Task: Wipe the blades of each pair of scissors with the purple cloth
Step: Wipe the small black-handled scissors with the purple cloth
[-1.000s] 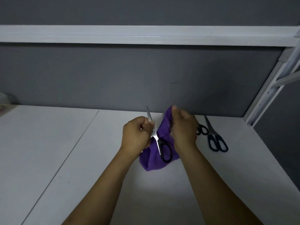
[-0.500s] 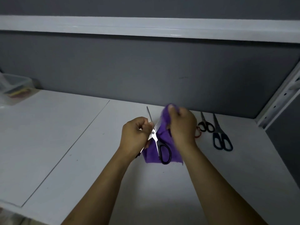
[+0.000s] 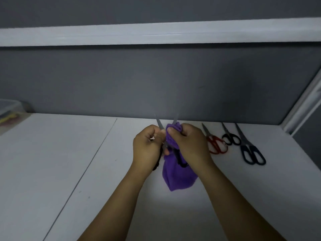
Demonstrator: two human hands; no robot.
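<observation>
Scissors [image 3: 159, 123] gripped by the left hand [image 3: 147, 148]; the right hand [image 3: 189, 145] now pinches the cloth [image 3: 178, 178] lower (blade tip bared), so wiping continues.

White table [image 3: 173, 214] holds three scissors [image 3: 226, 130], clear box [image 3: 10, 108].

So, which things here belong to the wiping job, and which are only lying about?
Job: purple cloth, gripped by the right hand; black-handled scissors, held by the left hand; red scissors, small black scissors and dark blue scissors, lying on the table.
Lying about: clear plastic box at the far left.
</observation>
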